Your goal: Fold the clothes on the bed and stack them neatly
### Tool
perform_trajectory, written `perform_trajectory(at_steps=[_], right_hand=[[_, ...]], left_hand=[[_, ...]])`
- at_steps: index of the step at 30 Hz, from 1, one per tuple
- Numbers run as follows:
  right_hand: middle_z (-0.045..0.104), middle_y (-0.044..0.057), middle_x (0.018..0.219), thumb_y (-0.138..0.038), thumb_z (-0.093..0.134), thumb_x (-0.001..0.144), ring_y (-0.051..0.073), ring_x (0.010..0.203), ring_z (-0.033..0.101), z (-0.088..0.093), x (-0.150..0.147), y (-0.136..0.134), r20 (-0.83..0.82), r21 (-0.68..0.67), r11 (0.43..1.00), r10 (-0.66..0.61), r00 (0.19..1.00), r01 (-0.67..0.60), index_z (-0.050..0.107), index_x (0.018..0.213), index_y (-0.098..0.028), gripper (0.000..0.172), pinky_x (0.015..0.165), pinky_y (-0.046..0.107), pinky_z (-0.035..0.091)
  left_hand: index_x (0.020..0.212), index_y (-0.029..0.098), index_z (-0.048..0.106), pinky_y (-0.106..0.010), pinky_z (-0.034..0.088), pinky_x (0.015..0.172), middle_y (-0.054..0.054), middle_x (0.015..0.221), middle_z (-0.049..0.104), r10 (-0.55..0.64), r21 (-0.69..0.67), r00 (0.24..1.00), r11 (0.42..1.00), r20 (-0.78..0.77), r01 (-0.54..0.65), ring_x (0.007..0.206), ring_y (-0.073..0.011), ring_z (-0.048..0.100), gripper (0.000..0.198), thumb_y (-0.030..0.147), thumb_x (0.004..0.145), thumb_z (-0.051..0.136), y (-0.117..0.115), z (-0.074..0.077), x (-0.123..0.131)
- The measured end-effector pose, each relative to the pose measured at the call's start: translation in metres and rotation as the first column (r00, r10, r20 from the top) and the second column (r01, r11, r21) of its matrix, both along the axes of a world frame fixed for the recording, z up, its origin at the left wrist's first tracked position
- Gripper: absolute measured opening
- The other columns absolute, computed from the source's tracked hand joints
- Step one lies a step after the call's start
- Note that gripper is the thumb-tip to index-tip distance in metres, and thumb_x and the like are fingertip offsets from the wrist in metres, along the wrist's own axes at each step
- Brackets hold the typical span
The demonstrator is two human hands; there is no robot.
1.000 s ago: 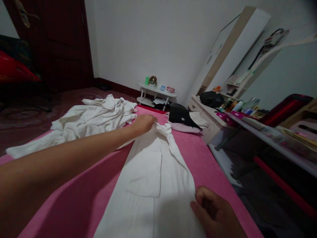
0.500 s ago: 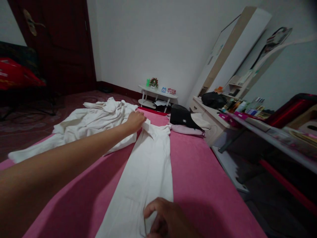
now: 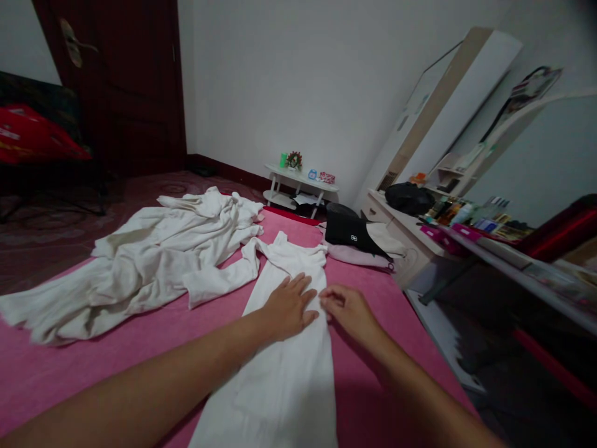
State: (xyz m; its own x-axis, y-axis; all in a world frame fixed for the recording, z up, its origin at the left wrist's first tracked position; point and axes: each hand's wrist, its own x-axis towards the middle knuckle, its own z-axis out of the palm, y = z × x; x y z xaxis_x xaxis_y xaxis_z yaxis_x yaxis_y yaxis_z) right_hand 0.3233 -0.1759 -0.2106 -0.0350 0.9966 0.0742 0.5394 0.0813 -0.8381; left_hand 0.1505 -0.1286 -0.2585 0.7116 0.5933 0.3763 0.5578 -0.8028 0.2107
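A long white garment, folded into a narrow strip, lies lengthwise on the pink bed cover. One sleeve sticks out to its left near the top. Flat on the upper part of the garment rests my left hand, fingers spread. My right hand is at the garment's right edge, its thumb and fingers pinched together on the cloth. Left of the strip, more white clothing lies in a crumpled heap.
Folded clothes with a black piece on top are stacked at the bed's far right. Beyond the bed stands a small white table. A dresser with bottles and a grey-edged table line the right side.
My left hand has come back from the garment's top and now presses flat on it. My right hand has moved forward to the right edge. The sleeve now lies out to the left.
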Motion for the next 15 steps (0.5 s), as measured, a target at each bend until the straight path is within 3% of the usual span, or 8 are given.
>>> perform_trajectory(at_steps=[3, 5, 9, 15], right_hand=[[0.064, 0.001, 0.068, -0.027, 0.055, 0.072, 0.012, 0.051, 0.058, -0.010, 0.040, 0.063, 0.065, 0.162, 0.967, -0.209, 0.976, 0.196, 0.061, 0.088, -0.014, 0.022, 0.051, 0.024, 0.047], [0.068, 0.005, 0.084, -0.024, 0.054, 0.069, 0.012, 0.054, 0.060, -0.017, 0.056, 0.097, 0.091, 0.237, 0.942, -0.264, 0.960, 0.237, 0.060, 0.097, -0.014, 0.030, 0.054, 0.024, 0.049], [0.067, 0.009, 0.104, -0.020, 0.053, 0.068, 0.011, 0.061, 0.062, -0.031, 0.064, 0.141, 0.097, 0.272, 0.946, -0.208, 0.973, 0.175, 0.058, 0.108, -0.013, 0.041, 0.060, 0.025, 0.051], [0.069, 0.009, 0.100, -0.023, 0.052, 0.075, 0.018, 0.085, 0.063, -0.041, 0.060, 0.175, 0.161, 0.275, 0.953, -0.179, 0.970, 0.130, 0.064, 0.098, -0.012, 0.029, 0.073, 0.028, 0.050]], left_hand=[[0.132, 0.020, 0.049, -0.051, 0.027, 0.110, -0.014, 0.148, 0.036, 0.005, -0.022, 1.000, 1.000, 0.030, -0.004, 0.139, -0.0311, 0.028, 0.047, 0.044, 0.092, 0.046, 0.001, -0.003, -0.001], [0.132, 0.020, 0.050, -0.051, 0.027, 0.110, -0.014, 0.148, 0.036, 0.005, -0.038, 0.999, 0.999, 0.040, -0.004, 0.139, -0.0312, 0.029, 0.047, 0.044, 0.092, 0.046, 0.001, -0.001, -0.002], [0.133, 0.021, 0.049, -0.052, 0.026, 0.111, -0.013, 0.149, 0.036, 0.005, -0.069, 0.999, 0.998, 0.049, -0.002, 0.139, -0.0309, 0.028, 0.047, 0.044, 0.092, 0.045, 0.001, 0.003, -0.002], [0.133, 0.020, 0.049, -0.052, 0.025, 0.112, -0.012, 0.149, 0.036, 0.014, -0.102, 0.998, 0.995, 0.063, -0.007, 0.140, -0.0309, 0.027, 0.047, 0.044, 0.092, 0.044, 0.002, 0.003, -0.002]])
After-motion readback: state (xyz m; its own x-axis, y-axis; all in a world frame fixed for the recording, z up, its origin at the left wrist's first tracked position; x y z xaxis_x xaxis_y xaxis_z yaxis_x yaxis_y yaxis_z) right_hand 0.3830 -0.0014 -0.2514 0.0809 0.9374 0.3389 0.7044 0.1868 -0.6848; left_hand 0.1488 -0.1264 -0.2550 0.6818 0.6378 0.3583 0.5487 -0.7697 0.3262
